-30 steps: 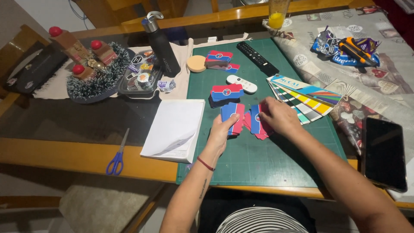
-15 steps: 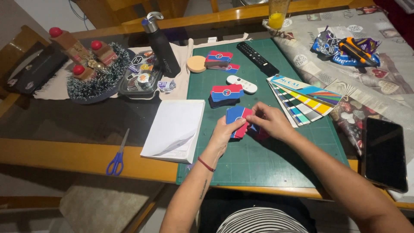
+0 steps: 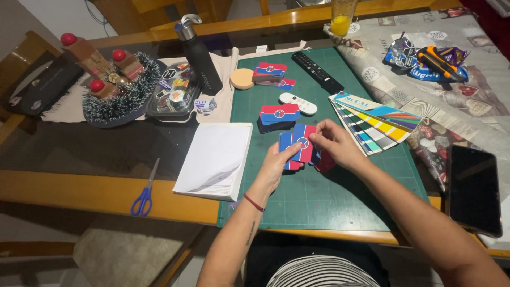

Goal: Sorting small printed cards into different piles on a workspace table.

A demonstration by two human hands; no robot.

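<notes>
A: From where is the scene viewed?

B: A single head-worn view is provided. It is aimed steeply downward and forward from above the seated person's lap, across the table (image 3: 79, 186).

A: How near is it set?

B: Arm's length. The left hand (image 3: 276, 162) and right hand (image 3: 334, 143) are framed at centre over the green cutting mat (image 3: 329, 196); the far table edge runs along the top. No second view is supplied.

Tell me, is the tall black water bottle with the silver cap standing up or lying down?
Standing up. The tall black water bottle with the silver cap sits upright on the beige cloth, cap on top.
</notes>
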